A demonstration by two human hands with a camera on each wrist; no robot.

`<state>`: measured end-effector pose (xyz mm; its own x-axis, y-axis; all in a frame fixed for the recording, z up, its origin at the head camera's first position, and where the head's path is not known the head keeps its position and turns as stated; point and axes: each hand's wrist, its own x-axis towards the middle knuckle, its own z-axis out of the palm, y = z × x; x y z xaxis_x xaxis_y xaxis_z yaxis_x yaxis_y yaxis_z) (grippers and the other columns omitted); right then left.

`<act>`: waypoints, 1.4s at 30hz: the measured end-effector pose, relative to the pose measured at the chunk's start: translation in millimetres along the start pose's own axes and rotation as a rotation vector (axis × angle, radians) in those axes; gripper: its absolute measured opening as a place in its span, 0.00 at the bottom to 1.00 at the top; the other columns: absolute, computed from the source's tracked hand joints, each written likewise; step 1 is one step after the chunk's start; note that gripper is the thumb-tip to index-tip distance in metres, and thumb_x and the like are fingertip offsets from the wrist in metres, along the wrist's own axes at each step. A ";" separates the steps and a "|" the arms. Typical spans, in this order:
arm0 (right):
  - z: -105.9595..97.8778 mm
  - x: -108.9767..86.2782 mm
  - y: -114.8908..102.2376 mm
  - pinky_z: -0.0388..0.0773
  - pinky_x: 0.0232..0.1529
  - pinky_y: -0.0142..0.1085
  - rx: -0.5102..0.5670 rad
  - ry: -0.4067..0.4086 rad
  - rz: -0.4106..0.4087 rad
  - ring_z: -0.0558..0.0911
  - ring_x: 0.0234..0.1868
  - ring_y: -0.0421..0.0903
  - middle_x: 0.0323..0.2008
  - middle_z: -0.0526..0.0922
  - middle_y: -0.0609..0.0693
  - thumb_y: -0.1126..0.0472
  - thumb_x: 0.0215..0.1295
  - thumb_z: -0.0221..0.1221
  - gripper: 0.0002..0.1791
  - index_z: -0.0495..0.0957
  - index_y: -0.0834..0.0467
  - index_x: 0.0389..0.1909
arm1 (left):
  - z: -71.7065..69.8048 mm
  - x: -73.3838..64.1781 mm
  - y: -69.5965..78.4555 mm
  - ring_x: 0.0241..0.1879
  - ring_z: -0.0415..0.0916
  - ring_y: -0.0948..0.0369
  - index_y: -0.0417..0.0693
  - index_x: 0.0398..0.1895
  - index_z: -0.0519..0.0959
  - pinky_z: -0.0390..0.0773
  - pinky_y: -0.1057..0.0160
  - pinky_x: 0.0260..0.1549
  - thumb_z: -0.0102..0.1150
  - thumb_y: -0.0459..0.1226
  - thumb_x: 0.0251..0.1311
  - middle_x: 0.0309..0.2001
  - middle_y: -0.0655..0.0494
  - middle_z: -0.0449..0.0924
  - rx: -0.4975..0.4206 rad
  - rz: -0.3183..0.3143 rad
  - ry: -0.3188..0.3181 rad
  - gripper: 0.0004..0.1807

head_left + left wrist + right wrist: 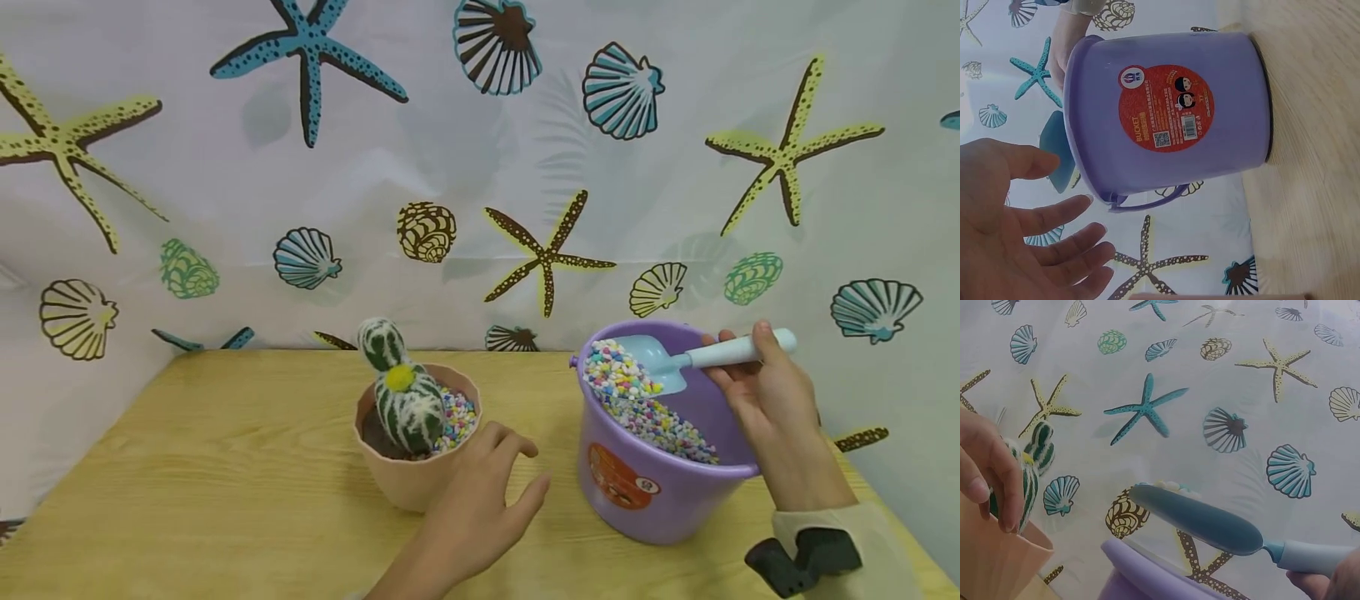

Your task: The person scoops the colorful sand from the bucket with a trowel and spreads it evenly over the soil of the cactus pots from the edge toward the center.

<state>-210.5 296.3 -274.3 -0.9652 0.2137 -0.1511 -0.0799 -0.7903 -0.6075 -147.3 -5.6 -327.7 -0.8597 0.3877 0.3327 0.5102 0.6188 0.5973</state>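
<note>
My right hand (780, 396) grips the pale handle of a light-blue shovel (660, 358). The shovel's blade carries a heap of multicoloured pebbles (618, 371) and hangs over the mouth of a purple bucket (645, 492). More pebbles (667, 429) lie inside that bucket. With fingers loosely bent and nothing in them, my left hand (483, 492) is beside the front right rim of a peach flowerpot (408, 483). A green and white cactus (408, 400) with a yellow flower leans in the pot, with pebbles on the pot's right side and a brown surface on its left.
The pot and bucket stand on a light wooden table (225, 475). Behind it hangs a white cloth (375, 175) printed with starfish and shells. The bucket's handle (1154, 199) shows along its side in the left wrist view.
</note>
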 end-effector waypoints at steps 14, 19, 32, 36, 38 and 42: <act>17.5 -12.9 11.1 0.72 0.57 0.49 0.118 -0.062 0.048 0.81 0.44 0.55 0.48 0.64 0.54 0.53 0.70 0.48 0.28 0.49 0.37 0.66 | -40.1 -25.4 -13.2 0.41 0.71 0.63 0.50 0.36 0.79 0.76 0.60 0.38 0.62 0.39 0.60 0.38 0.59 0.73 0.109 -0.080 0.126 0.05; 21.3 -20.2 19.1 0.74 0.56 0.49 0.139 -0.105 0.083 0.81 0.43 0.56 0.48 0.66 0.56 0.53 0.71 0.48 0.27 0.49 0.39 0.65 | -58.5 -32.6 -21.5 0.39 0.76 0.59 0.49 0.37 0.81 0.78 0.56 0.38 0.63 0.42 0.59 0.38 0.57 0.75 0.150 -0.194 0.096 0.08; 33.9 -33.9 37.0 0.71 0.57 0.48 0.094 -0.060 0.095 0.82 0.42 0.54 0.45 0.68 0.56 0.53 0.70 0.49 0.16 0.58 0.48 0.55 | -87.4 -29.2 -65.6 0.57 0.68 0.43 0.33 0.64 0.63 0.72 0.42 0.51 0.64 0.53 0.55 0.56 0.36 0.67 0.100 -0.339 0.045 0.43; 38.8 -37.2 44.3 0.77 0.53 0.46 0.065 -0.041 0.094 0.81 0.42 0.51 0.44 0.68 0.55 0.53 0.71 0.47 0.15 0.58 0.47 0.55 | -83.9 -20.6 -83.6 0.63 0.59 0.39 0.33 0.69 0.55 0.65 0.38 0.58 0.67 0.55 0.52 0.62 0.33 0.61 0.026 -0.283 0.039 0.51; 41.0 -38.3 48.8 0.77 0.54 0.45 0.045 -0.040 0.091 0.81 0.44 0.50 0.45 0.67 0.54 0.52 0.71 0.47 0.15 0.59 0.47 0.55 | -82.2 -16.8 -94.7 0.65 0.56 0.39 0.32 0.70 0.52 0.62 0.36 0.60 0.68 0.55 0.51 0.65 0.33 0.59 -0.004 -0.255 0.035 0.54; 43.3 -41.2 52.8 0.70 0.60 0.45 0.007 -0.046 0.073 0.80 0.47 0.49 0.49 0.64 0.53 0.51 0.71 0.46 0.16 0.59 0.48 0.56 | -78.1 -10.3 -112.1 0.67 0.54 0.39 0.31 0.71 0.47 0.59 0.35 0.61 0.69 0.56 0.49 0.67 0.34 0.59 -0.050 -0.210 0.014 0.59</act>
<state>-185.7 220.9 -266.4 -0.9788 0.1287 -0.1591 -0.0101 -0.8070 -0.5905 -197.6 -132.3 -341.1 -0.9473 0.2445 0.2072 0.3186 0.6499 0.6900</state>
